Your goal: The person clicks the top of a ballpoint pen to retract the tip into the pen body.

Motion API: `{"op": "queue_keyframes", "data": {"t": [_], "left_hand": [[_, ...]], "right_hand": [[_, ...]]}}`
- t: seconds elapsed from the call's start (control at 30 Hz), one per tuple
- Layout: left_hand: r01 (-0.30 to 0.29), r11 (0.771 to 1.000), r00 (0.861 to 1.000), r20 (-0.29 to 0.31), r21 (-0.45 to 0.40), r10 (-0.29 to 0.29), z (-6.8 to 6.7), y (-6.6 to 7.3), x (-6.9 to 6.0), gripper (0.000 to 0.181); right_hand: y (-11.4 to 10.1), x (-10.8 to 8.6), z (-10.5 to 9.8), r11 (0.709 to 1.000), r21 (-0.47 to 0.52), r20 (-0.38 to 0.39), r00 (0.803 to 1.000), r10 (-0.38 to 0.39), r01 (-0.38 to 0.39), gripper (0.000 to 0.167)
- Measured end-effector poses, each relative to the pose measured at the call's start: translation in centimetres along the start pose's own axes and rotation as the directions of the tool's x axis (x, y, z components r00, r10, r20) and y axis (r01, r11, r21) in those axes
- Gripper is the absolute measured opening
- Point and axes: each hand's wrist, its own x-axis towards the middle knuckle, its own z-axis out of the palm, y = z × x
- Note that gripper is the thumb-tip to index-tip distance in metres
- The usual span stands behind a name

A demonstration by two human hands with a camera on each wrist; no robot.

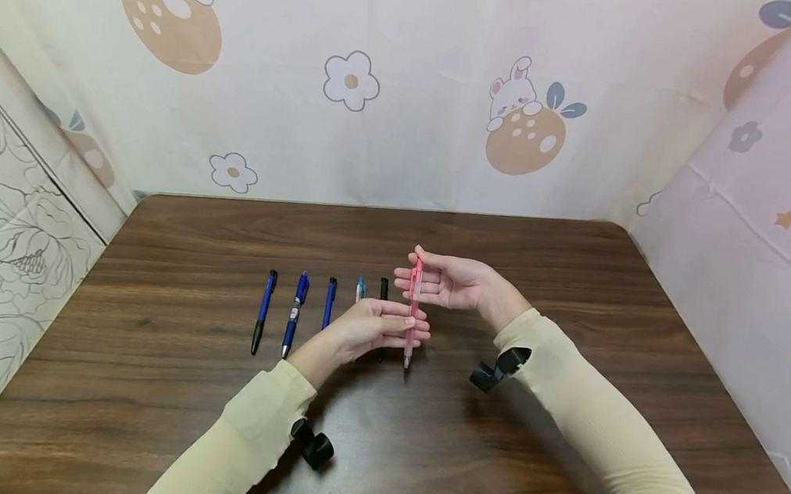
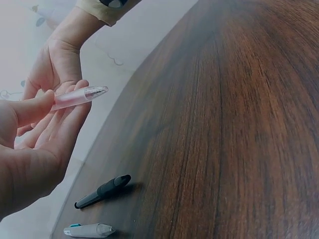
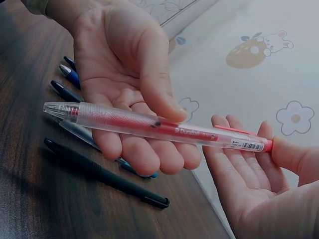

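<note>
Both hands hold up a clear pen with red inside [image 1: 415, 288] over the table, tip toward the front edge. In the head view my left hand [image 1: 370, 329] pinches its lower barrel, thumb in front and fingers stretched out behind. My right hand [image 1: 459, 282] holds its upper end, with the thumb [image 3: 291, 149] at the red push button and the other fingers spread behind the barrel. Printing and a barcode label show in the right wrist view. Beneath the left hand lie a black pen [image 1: 384, 287] and a clear pen with teal parts [image 1: 360, 287], both partly hidden.
Left of the hands lie a blue pen with black ends [image 1: 264, 312], a blue pen with a white label [image 1: 294, 315] and another blue pen [image 1: 329, 302], roughly parallel. The brown wooden table [image 1: 162, 415] meets a patterned curtain [image 1: 418, 147] behind.
</note>
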Motion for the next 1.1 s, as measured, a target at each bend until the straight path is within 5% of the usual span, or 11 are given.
{"op": "queue_keyframes", "data": {"t": [0.47,1.1], "left_hand": [[0.009,0.997,0.996,-0.084,0.078,-0.003,0.3,-0.2,0.0,0.036],[-0.051,0.993,0.966,-0.249,0.107,0.076,1.3,-0.1,0.6,0.026]], "right_hand": [[0.6,0.2,-0.6,1.0,0.015,0.003,1.0,0.001,-0.001,0.028],[0.5,0.1,-1.8,0.999,-0.005,-0.02,0.999,-0.033,0.033,0.038]]}}
